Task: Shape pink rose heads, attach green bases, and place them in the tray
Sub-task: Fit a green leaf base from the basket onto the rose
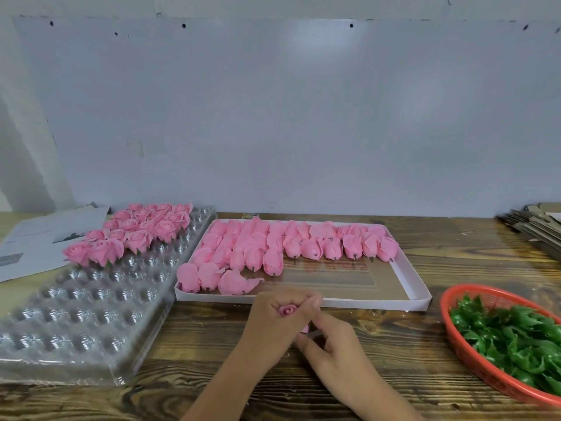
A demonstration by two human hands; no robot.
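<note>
At the near centre of the bench (394,354), head view, the left hand (274,326) has its fingers curled round a pink rose head (287,310), whose spiral centre shows between thumb and forefinger. The right hand (329,344) sits just below and beside it, fingertips pinching at the underside of the same rose, where a sliver of pink shows. Whether a green base is already between those fingers cannot be determined.

Judged step: shaping the petals, before the base goes on.

Risks from this position:
- Excess squeeze by the left hand would crush or crease the soft petals; they look thin and easily deformed.
- Pulling the lower petals too hard with the right hand could tear them or loosen the wrap.
- The green bases (510,338) lie in the red basket (455,335), well apart to the right; reaching for one leaves the rose in a single hand, and it may unroll.
- The clear blister tray (91,314) holds finished roses (133,235) only in its far rows; a tilted placement into a cavity could knock neighbouring blooms.
- The white box (422,299) of unshaped buds (273,250) lies just beyond the hands; a careless forward move may disturb its front row.
</note>
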